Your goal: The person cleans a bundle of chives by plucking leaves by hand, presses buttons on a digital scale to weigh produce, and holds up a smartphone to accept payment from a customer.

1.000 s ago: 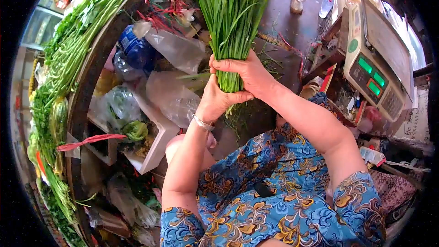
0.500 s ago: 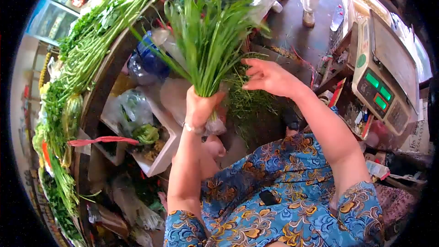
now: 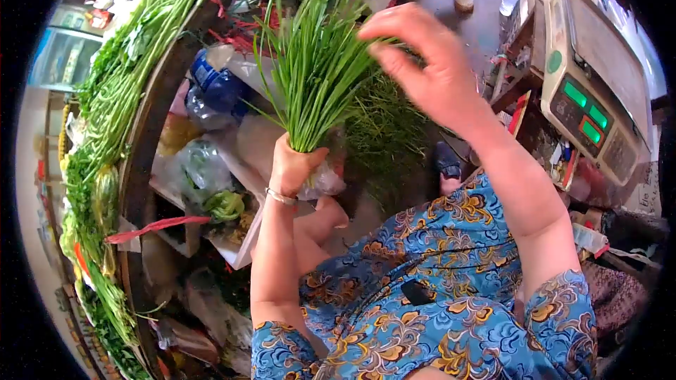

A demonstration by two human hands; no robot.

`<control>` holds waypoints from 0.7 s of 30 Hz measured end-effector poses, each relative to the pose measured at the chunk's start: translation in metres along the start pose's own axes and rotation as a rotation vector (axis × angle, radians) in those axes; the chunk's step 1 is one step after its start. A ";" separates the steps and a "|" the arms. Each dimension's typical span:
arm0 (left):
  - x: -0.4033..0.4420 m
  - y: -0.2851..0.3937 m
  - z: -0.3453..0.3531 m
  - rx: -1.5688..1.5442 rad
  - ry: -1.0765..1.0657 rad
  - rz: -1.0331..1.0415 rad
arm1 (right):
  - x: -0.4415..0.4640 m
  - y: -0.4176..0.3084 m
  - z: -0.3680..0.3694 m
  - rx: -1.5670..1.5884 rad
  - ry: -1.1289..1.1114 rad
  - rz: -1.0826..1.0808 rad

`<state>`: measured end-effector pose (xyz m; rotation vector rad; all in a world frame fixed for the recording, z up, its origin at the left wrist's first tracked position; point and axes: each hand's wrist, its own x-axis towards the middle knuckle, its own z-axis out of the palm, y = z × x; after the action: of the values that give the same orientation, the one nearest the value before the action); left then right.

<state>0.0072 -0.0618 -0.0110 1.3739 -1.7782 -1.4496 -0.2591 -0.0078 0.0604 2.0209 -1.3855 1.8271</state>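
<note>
A bunch of long, flat green chives [image 3: 310, 70] stands upright with its blades fanning out at the top. Wrapped round its lower stems is my left hand [image 3: 292, 165], closed, with a bracelet at the wrist. To the right of the blades, my right hand [image 3: 429, 63] is raised, its fingers curved and parted from the thumb. Its fingertips come close to the outer leaf tips; whether they touch any is hard to see because of blur. Below and behind lies a heap of loose green trimmings [image 3: 387, 127] on the floor.
A curved wooden counter edge [image 3: 151, 91] with leafy greens [image 3: 120, 112] runs along the left. A scale [image 3: 584, 91] with lit green digits stands at right. Beneath the counter are a white foam box [image 3: 246, 239], plastic bags [image 3: 201, 165] and a blue bottle [image 3: 215, 77].
My right hand has risen and come nearer the camera, toward the upper leaves. My left hand has shifted slightly left and down with the chives. The view has tilted a little.
</note>
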 end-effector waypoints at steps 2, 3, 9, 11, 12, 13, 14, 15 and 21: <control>-0.003 0.008 0.006 0.041 -0.059 -0.058 | -0.007 -0.008 0.015 -0.052 -0.120 -0.084; -0.004 0.008 0.010 0.095 -0.065 -0.036 | -0.013 -0.013 0.021 -0.098 -0.195 -0.108; -0.014 0.018 0.001 -0.351 -0.180 -0.081 | -0.044 -0.013 0.042 -0.184 -0.498 -0.112; -0.019 0.019 0.001 -0.404 -0.175 -0.086 | -0.047 -0.012 0.043 -0.179 -0.519 -0.100; -0.020 0.018 0.001 -0.459 -0.178 -0.091 | -0.049 -0.012 0.044 -0.174 -0.523 -0.102; -0.020 0.016 0.000 -0.451 -0.199 -0.094 | -0.050 -0.012 0.044 -0.143 -0.526 -0.092; -0.020 0.016 -0.001 -0.453 -0.196 -0.095 | -0.050 -0.012 0.044 -0.114 -0.526 -0.082; -0.019 0.017 0.000 -0.431 -0.214 -0.096 | -0.049 -0.012 0.043 -0.083 -0.514 -0.095; -0.020 0.009 0.006 -0.454 -0.227 -0.202 | -0.037 -0.014 0.042 -0.032 -0.447 -0.007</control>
<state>0.0069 -0.0414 0.0001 1.2093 -1.3367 -2.0352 -0.2136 -0.0042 0.0245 2.5168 -1.4836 1.3883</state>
